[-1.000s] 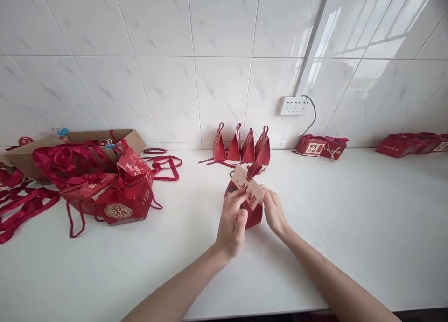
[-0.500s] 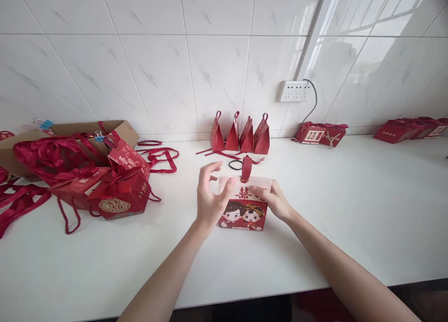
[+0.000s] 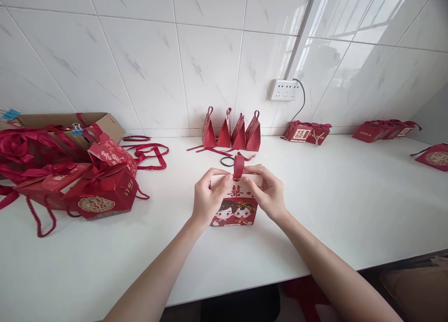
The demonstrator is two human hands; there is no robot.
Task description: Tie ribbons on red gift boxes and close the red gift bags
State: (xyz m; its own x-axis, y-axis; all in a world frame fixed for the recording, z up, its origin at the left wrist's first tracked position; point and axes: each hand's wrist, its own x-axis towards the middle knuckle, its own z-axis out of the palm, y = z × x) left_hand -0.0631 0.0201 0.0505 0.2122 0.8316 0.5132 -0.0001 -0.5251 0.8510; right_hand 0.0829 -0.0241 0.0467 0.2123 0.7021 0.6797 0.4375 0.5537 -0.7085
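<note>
A red and cream gift box (image 3: 234, 212) with two cartoon figures and red characters stands upright on the white table in front of me. A red strap loop (image 3: 239, 165) sticks up from its top edge. My left hand (image 3: 210, 196) grips the upper left of the box, thumb on the front face and fingers behind. On the upper right, my right hand (image 3: 268, 191) pinches the same top edge, its thumb on the front near the strap. The fingertips behind the box are hidden.
Behind the box lies a black ring (image 3: 227, 161). Several triangular red boxes (image 3: 238, 137) stand by the wall. Red boxes (image 3: 101, 196), ribbons and a cardboard carton (image 3: 105, 123) crowd the left. More red boxes (image 3: 308, 133) sit right, below a power strip (image 3: 283, 89).
My left hand has closed onto the box's upper left from a looser, raised pose. My right hand has shifted up to the top edge near the strap. The view has turned right.
</note>
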